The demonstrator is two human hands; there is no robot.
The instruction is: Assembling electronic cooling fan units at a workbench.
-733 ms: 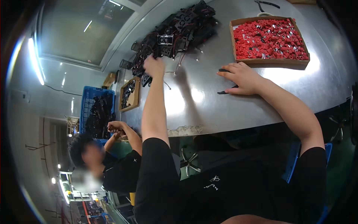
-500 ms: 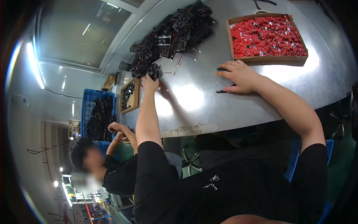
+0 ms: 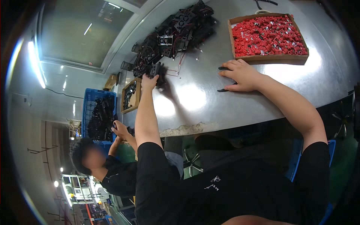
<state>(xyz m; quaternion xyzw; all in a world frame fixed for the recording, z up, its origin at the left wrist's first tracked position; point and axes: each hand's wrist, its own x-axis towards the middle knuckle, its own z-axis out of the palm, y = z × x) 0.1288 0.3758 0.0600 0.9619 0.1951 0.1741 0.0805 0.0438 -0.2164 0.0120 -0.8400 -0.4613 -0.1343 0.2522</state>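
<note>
Pinching a likely light, stiff black part [image 3: 158, 72] edgewise occupies my eleven-o'clock left hand [image 3: 148, 82]; my half-open right hand [image 3: 245, 77] spans black handles [image 3: 224, 68].

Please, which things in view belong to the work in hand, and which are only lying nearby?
Seemingly in the work:
black part, in the left hand
black tool, partly hidden, at the right hand
pile of black parts

Apparently just lying nearby:
cardboard box of red pieces
pale ring behind it
</note>
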